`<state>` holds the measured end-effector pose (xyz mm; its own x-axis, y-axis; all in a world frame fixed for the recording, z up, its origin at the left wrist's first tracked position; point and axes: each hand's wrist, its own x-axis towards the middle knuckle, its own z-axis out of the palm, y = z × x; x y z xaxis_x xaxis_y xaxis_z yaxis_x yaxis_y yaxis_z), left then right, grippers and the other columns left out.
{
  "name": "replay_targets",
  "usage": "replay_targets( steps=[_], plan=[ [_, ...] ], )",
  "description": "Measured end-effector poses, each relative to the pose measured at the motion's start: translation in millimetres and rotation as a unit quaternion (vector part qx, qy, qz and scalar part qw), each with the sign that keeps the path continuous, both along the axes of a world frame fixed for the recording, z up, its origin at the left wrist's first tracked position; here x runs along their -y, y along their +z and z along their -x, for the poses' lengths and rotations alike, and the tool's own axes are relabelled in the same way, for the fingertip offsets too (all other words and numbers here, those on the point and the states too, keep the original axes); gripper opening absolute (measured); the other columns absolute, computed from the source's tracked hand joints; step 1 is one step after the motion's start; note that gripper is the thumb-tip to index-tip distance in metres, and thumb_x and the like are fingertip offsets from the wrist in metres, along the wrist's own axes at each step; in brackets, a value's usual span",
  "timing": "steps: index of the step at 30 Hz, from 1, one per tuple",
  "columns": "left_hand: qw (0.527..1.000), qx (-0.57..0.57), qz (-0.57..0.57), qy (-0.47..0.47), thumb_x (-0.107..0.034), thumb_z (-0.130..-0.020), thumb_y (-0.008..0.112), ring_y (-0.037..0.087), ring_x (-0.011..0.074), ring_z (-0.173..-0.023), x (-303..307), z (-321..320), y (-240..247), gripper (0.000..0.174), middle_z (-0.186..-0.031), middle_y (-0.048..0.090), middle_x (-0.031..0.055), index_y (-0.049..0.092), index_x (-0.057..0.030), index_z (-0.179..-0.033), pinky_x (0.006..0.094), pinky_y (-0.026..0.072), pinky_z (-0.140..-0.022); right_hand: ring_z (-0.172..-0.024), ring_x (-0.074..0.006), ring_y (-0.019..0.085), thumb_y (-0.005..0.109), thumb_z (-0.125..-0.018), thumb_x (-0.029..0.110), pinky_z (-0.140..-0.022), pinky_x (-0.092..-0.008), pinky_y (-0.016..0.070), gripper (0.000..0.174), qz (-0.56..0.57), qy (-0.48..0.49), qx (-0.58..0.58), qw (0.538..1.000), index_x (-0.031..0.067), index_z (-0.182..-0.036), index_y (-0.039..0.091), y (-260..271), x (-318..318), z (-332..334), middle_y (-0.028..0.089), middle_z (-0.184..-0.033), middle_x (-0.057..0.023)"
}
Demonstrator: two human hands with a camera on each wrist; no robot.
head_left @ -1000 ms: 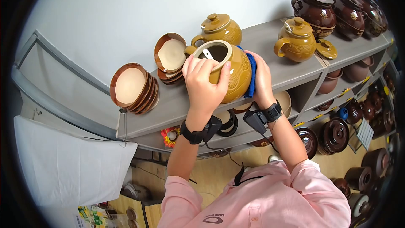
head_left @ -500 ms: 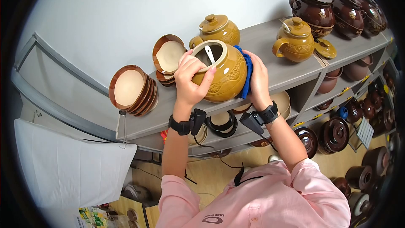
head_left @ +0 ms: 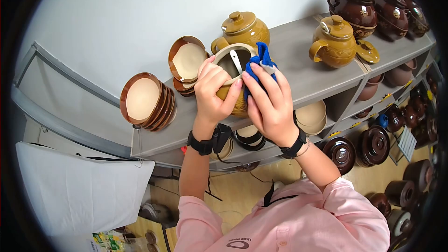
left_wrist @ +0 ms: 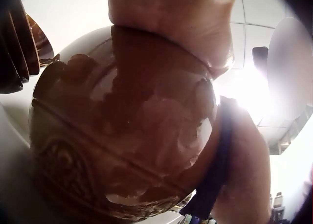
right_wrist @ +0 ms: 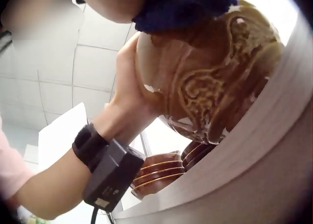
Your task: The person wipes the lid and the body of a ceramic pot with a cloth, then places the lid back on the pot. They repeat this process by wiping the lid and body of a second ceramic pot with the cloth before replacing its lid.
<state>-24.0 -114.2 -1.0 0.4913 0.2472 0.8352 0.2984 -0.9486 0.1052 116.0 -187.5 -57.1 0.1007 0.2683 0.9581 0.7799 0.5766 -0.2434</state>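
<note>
A mustard-glazed ceramic pot (head_left: 239, 106) with a raised pattern sits lidless at the grey shelf's front, its mouth facing up. A white spoon (head_left: 235, 59) leans inside. My left hand (head_left: 211, 91) grips the pot's near-left rim, thumb on the outer wall. At the right of the rim, my right hand (head_left: 274, 107) holds a bunched blue cloth (head_left: 262, 56) against the pot, its fingertips close to my left thumb. The right wrist view shows the patterned side (right_wrist: 210, 87) beneath the cloth (right_wrist: 183, 11); in the left wrist view the glossy wall (left_wrist: 127, 121) fills the middle.
Brown bowls (head_left: 143, 98) stand stacked left on the shelf (head_left: 298, 56). A lidded mustard pot (head_left: 245, 28) stands behind; another (head_left: 333, 42) is to the right beside a loose lid (head_left: 367, 51). Dark brown pots (head_left: 352, 7) line the far right. Bowls (head_left: 310, 117) sit on the lower shelf.
My right hand has moved with the blue cloth from the pot's right side up to its rim. The left hand shifted left with the pot, then kept its grip on the rim.
</note>
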Motion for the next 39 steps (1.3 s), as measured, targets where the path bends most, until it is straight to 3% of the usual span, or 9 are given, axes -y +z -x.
replay_targets(
  steps=[9, 12, 16, 19, 24, 29, 32, 36, 39],
  plan=[
    [1.000, -0.004, 0.003, 0.000, -0.009, -0.073, 0.068, 0.050, 0.0275, -0.065, -0.5, -0.8, 1.8, 0.019, -0.062, 0.048, 0.0077, 0.052, -0.0032, -0.064, 0.0479, 0.0425, -0.092, -0.105, -0.0311, 0.058, 0.052, -0.089, 0.005, -0.094, -0.0376, 0.0439, 0.027, 0.082, 0.171, -0.179, 0.965, 0.0006, -0.113, 0.063, 15.9, -34.6, -35.9, 0.063, -0.111, -0.0161],
    [1.000, -0.006, 0.006, 0.003, -0.009, -0.073, 0.068, 0.049, 0.0272, -0.065, 0.2, -0.6, 2.0, 0.019, -0.062, 0.048, 0.0073, 0.052, -0.0034, -0.064, 0.0479, 0.0426, -0.091, -0.106, -0.0192, 0.058, 0.044, -0.097, 0.014, -0.094, -0.0302, 0.0438, 0.028, 0.211, 0.332, -0.326, 0.860, -0.0008, -0.112, 0.062, 2.7, -53.9, -50.2, 0.063, -0.113, -0.0121],
    [1.000, 0.002, 0.000, 0.012, -0.009, -0.072, 0.068, 0.049, 0.0272, -0.065, 0.1, -2.2, 0.8, 0.019, -0.061, 0.047, 0.0070, 0.051, -0.0037, -0.063, 0.0483, 0.0426, -0.092, -0.109, -0.0160, 0.055, 0.038, -0.101, 0.025, -0.096, -0.0282, 0.0427, 0.037, 0.309, 0.423, -0.506, 0.685, -0.0016, -0.117, 0.058, -12.6, -52.3, -47.7, 0.059, -0.120, -0.0094],
    [1.000, 0.007, 0.003, 0.018, -0.009, -0.073, 0.067, 0.048, 0.0276, -0.065, 1.6, -3.2, -1.4, 0.020, -0.061, 0.046, 0.0071, 0.051, -0.0036, -0.064, 0.0491, 0.0426, -0.092, -0.108, -0.0162, 0.055, 0.037, -0.102, 0.028, -0.096, -0.0281, 0.0432, 0.040, 0.300, 0.430, -0.589, 0.615, -0.0025, -0.120, 0.055, -18.0, -45.8, -38.8, 0.059, -0.119, -0.0107],
    [0.999, 0.003, -0.004, 0.041, -0.009, -0.073, 0.067, 0.048, 0.0285, -0.065, 5.4, -6.3, -0.2, 0.020, -0.062, 0.047, 0.0079, 0.049, -0.0030, -0.065, 0.0501, 0.0425, -0.093, -0.121, -0.0217, 0.049, 0.032, -0.104, 0.030, -0.104, -0.0310, 0.0347, 0.045, 0.208, 0.315, -0.481, 0.791, -0.0033, -0.130, 0.048, -29.6, -24.9, -21.5, 0.053, -0.129, -0.0145],
    [0.999, -0.009, -0.005, 0.042, -0.010, -0.074, 0.067, 0.049, 0.0287, -0.066, 5.4, -7.2, 1.8, 0.021, -0.062, 0.048, 0.0081, 0.050, -0.0032, -0.065, 0.0493, 0.0423, -0.092, -0.125, -0.0390, 0.043, 0.052, -0.091, 0.007, -0.107, -0.0434, 0.0320, 0.042, 0.088, 0.093, -0.182, 0.975, -0.0041, -0.132, 0.046, -11.4, 0.7, -9.2, 0.045, -0.135, -0.0223],
    [0.999, -0.009, -0.008, 0.033, -0.011, -0.074, 0.068, 0.049, 0.0283, -0.066, 3.7, -7.3, 1.8, 0.021, -0.062, 0.049, 0.0078, 0.051, -0.0033, -0.065, 0.0487, 0.0423, -0.092, -0.119, -0.0408, 0.047, 0.058, -0.085, 0.004, -0.101, -0.0469, 0.0380, 0.041, 0.048, 0.035, -0.029, 0.998, -0.0035, -0.125, 0.053, 11.0, -1.5, -9.5, 0.049, -0.130, -0.0225],
    [1.000, -0.009, -0.006, 0.027, -0.011, -0.074, 0.068, 0.050, 0.0277, -0.065, 2.0, -5.5, 2.1, 0.021, -0.062, 0.049, 0.0076, 0.051, -0.0036, -0.065, 0.0484, 0.0422, -0.092, -0.108, -0.0388, 0.054, 0.057, -0.086, 0.005, -0.096, -0.0438, 0.0427, 0.033, 0.045, 0.108, -0.105, 0.988, -0.0015, -0.119, 0.057, 23.1, -26.4, -24.3, 0.058, -0.118, -0.0194],
    [1.000, -0.009, -0.002, 0.029, -0.011, -0.074, 0.068, 0.050, 0.0276, -0.065, 2.6, -5.6, 2.1, 0.020, -0.062, 0.049, 0.0075, 0.051, -0.0037, -0.065, 0.0484, 0.0422, -0.092, -0.106, -0.0273, 0.058, 0.047, -0.097, 0.012, -0.094, -0.0351, 0.0438, 0.027, 0.129, 0.213, -0.239, 0.939, -0.0037, -0.114, 0.059, 17.4, -43.1, -40.2, 0.062, -0.112, -0.0163]
  ],
)
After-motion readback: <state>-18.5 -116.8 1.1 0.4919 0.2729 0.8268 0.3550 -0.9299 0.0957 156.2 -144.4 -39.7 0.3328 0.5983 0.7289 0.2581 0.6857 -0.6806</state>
